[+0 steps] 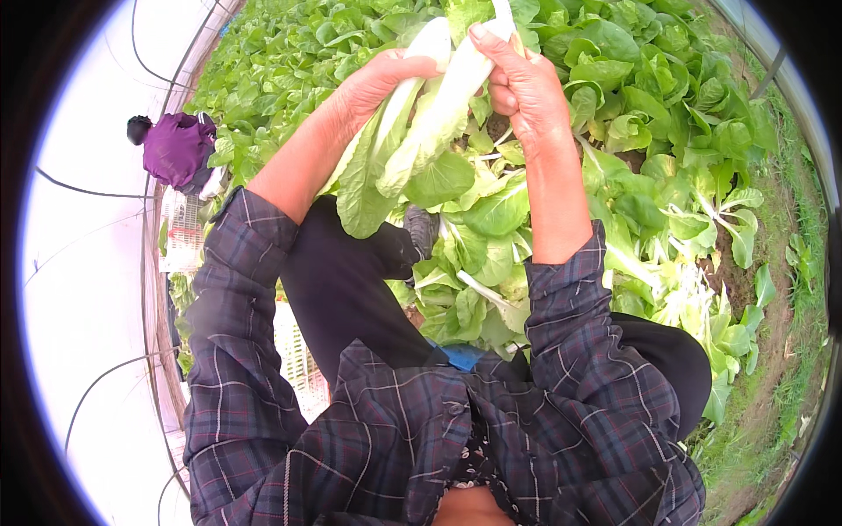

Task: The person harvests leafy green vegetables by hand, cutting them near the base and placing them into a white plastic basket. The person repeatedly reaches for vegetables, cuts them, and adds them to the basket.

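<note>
My left hand (378, 82) grips a head of leafy cabbage-type greens (395, 125) near its pale base, with the green leaves hanging down towards my knee. My right hand (526, 85) pinches the thick white stalk of an outer leaf (454, 92) between thumb and fingers. That leaf slants down to the left, across the front of the head. Whether its stalk is still joined to the base cannot be made out. Below my hands, loose leaves (490, 256) with white stalks lie on the ground between my legs.
Dense leafy plants (612, 46) grow ahead. Pale discarded leaves (691, 302) lie at right beside a grassy soil strip (783, 329). White plastic crates (181, 230) (299, 355) stand at left. Another person (177, 148) in purple crouches near the plastic-sheet wall (85, 263).
</note>
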A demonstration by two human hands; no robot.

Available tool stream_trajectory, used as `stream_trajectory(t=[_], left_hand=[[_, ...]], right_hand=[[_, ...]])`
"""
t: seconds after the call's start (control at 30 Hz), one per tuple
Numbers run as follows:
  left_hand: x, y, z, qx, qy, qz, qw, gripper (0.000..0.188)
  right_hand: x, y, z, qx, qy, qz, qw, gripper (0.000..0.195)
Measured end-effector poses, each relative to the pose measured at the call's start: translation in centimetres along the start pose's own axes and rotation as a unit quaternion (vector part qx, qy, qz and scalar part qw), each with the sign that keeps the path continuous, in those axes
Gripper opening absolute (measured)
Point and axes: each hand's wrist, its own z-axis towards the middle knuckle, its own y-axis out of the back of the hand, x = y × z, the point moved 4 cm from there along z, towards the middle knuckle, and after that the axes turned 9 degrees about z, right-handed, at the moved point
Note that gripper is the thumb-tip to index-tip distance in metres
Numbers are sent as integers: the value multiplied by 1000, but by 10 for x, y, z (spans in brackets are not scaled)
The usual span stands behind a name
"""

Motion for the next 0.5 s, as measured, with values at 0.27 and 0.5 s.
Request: stream_trajectory(t=[0.27,0.5], left_hand=[[33,-17,8,-21,54,-75,995,42],[57,-19,18,-65,4,44,997,39]], right_hand=[[-9,31,-10,-49,16,-31,998,36],[-28,53,3,-133,67,-267,952,47]])
